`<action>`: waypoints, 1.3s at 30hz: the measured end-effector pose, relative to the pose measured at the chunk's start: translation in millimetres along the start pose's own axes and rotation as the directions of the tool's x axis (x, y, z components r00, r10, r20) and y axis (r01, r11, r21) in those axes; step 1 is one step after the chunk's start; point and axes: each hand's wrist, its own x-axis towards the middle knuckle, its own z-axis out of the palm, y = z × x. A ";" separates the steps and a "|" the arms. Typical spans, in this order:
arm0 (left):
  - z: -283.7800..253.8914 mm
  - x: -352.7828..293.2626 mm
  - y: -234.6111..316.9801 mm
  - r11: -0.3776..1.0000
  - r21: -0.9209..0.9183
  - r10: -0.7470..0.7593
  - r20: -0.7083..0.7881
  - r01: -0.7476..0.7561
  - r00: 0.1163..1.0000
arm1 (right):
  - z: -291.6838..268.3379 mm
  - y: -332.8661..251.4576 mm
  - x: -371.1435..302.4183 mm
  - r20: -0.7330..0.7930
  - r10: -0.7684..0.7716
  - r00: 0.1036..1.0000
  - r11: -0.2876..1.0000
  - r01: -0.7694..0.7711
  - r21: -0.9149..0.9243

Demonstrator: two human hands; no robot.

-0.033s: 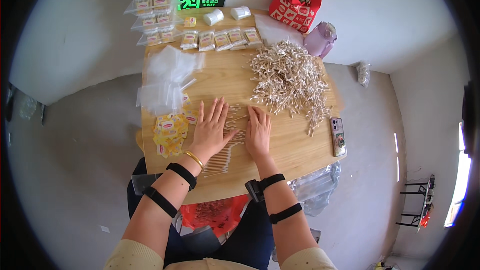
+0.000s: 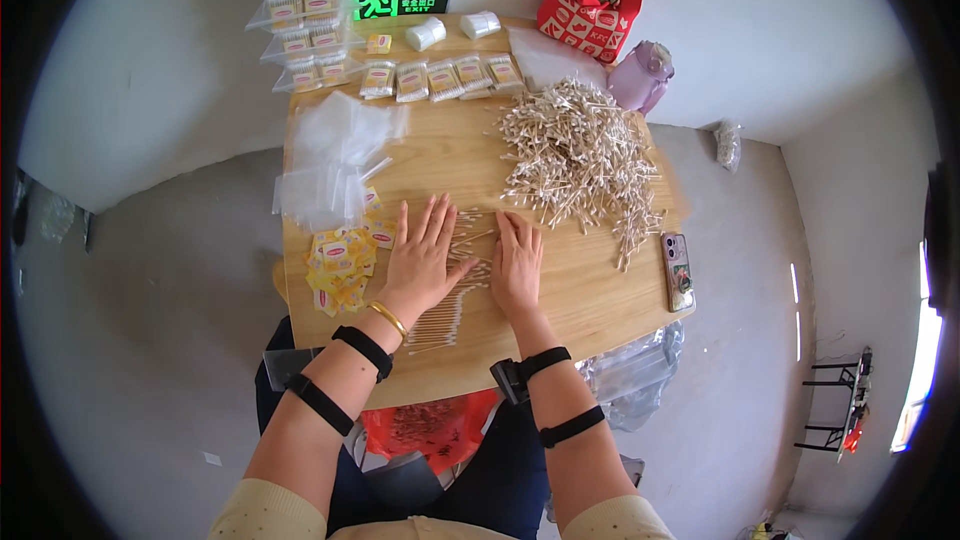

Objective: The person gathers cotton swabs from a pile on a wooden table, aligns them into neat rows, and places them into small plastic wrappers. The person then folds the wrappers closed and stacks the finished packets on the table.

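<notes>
My left hand (image 2: 421,255) lies flat on the wooden table (image 2: 440,155), fingers spread, its thumb reaching over a row of cotton swabs (image 2: 436,324). Part of that row is hidden beneath the palm. To its right, my right hand (image 2: 516,268) rests with fingers stretched out and close together, beside the swab tips. Between the two hands lie several loose swabs, some slanted. A large heap of cotton swabs (image 2: 575,155) is farther right. Left of my left hand are yellow and white cards (image 2: 338,265) in a loose pile, with clear plastic bags (image 2: 335,155) beyond.
Packed swab packets (image 2: 443,81) line the far side; a tiered clear rack (image 2: 305,15) holds more. Two white rolls (image 2: 426,34), a red bag (image 2: 592,20) and a lilac bottle (image 2: 640,77) stand at the back. A phone (image 2: 677,272) lies at the right edge.
</notes>
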 end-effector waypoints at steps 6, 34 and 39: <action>-10.3 -13.3 2.2 0.999 -0.005 0.052 0.076 -0.052 0.996 | -0.5 -1.6 1.4 0.011 -0.015 1.000 1.000 0.015 -0.026; -25.6 -10.4 -26.7 0.994 -0.106 0.032 0.070 -0.024 0.997 | -7.5 -6.3 3.8 -0.036 0.028 0.999 0.992 -0.023 0.123; -38.7 -36.8 -26.7 0.983 -0.175 -0.045 0.066 0.056 0.997 | -6.6 -3.8 3.8 -0.053 0.038 0.998 0.993 -0.032 0.114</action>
